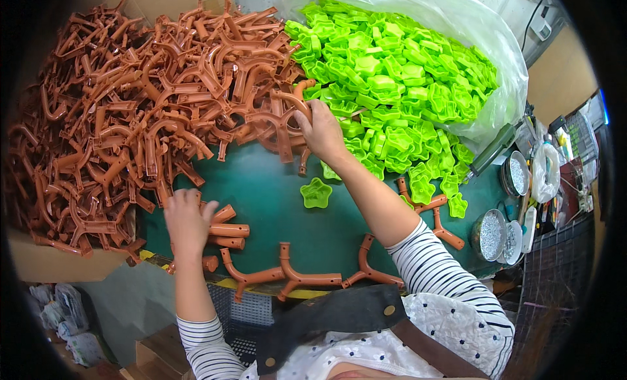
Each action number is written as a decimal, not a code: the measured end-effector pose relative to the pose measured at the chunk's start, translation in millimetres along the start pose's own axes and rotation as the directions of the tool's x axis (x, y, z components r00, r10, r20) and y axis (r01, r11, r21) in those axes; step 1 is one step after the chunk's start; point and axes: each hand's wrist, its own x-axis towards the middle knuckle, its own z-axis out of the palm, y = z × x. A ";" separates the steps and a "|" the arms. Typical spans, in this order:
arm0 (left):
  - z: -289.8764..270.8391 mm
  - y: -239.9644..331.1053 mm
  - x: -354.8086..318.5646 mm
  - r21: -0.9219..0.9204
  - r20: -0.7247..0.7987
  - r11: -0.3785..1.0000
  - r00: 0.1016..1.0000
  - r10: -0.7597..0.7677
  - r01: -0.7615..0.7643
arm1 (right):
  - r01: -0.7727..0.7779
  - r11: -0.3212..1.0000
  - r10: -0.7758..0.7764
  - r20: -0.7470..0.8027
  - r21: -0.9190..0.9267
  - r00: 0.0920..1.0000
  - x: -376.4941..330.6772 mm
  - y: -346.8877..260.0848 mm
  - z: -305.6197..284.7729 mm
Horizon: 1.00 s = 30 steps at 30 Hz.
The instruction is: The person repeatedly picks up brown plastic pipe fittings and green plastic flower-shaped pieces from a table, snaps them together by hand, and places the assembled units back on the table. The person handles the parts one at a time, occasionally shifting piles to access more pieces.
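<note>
Brown plastic piece point(283, 130) in the right hand point(324, 130) has slender branching arms

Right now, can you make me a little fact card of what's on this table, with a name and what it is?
Right hand: fingers on a brown forked piece
Left hand: at some brown tubes; grip unclear
Left heap: brown branching pieces
Right heap: green star shapes, by a clear plastic bag
Middle: one separate green star
Near edge: row of brown forks
Far right: bowls of silvery bits
Tabletop: green
</note>
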 end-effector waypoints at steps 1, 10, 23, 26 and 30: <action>0.1 5.7 -2.1 -0.051 -0.010 0.994 0.995 0.099 -0.099 | -0.010 1.000 0.010 0.000 0.005 1.000 -0.4 1.3 -1.2; 21.3 -1.5 0.6 0.162 0.047 0.962 0.975 0.217 -0.222 | -0.017 0.992 -0.005 0.168 0.127 0.986 -24.5 32.5 -54.0; -19.3 52.0 3.9 -0.160 -0.039 0.923 0.937 0.347 -0.349 | -0.156 0.883 -0.006 0.343 0.443 0.939 -39.0 14.2 -68.9; -33.6 21.7 -11.1 -0.159 -0.085 0.963 0.974 0.208 -0.219 | -0.196 0.847 -0.014 0.389 0.494 0.921 -51.6 12.8 -67.5; -50.1 -17.6 -15.9 -0.150 -0.354 0.989 0.933 -0.064 0.011 | -0.226 0.838 -0.008 0.426 0.496 0.905 -56.6 8.1 -69.5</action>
